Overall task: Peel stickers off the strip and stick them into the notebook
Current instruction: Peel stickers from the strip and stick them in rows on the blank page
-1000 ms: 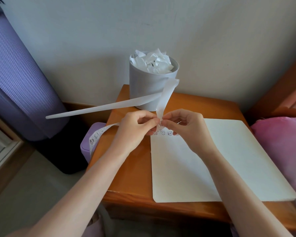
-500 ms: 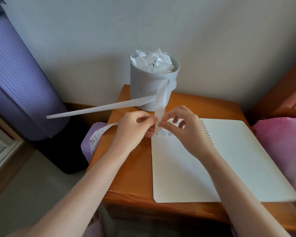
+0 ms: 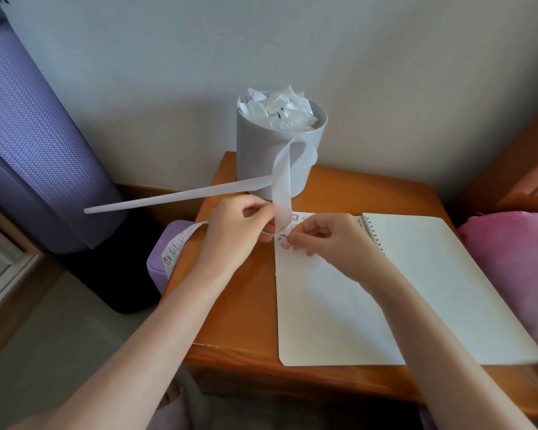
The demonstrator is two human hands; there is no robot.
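Note:
An open spiral notebook (image 3: 339, 305) lies on the wooden table (image 3: 236, 305), with a few small stickers (image 3: 294, 218) in the top left corner of its left page. My left hand (image 3: 236, 234) pinches the white sticker strip (image 3: 281, 184) at the page's top left corner. The strip loops upward, its bare backing tail (image 3: 168, 198) sticks out to the left, and the part with stickers (image 3: 180, 240) hangs off the table's left edge. My right hand (image 3: 326, 240) rests on the page, its fingertips pinched on a small sticker (image 3: 284, 245) touching the paper.
A grey tub (image 3: 261, 156) stuffed with crumpled white paper stands at the table's back, against the wall. A purple box (image 3: 157, 268) sits low beside the table's left edge, with a purple rolled mat (image 3: 28, 150) further left. A pink cushion (image 3: 516, 259) borders the notebook on the right.
My right hand has moved from the strip down and right onto the page, carrying a sticker. The strip's loop has sagged lower. My left hand stays put.

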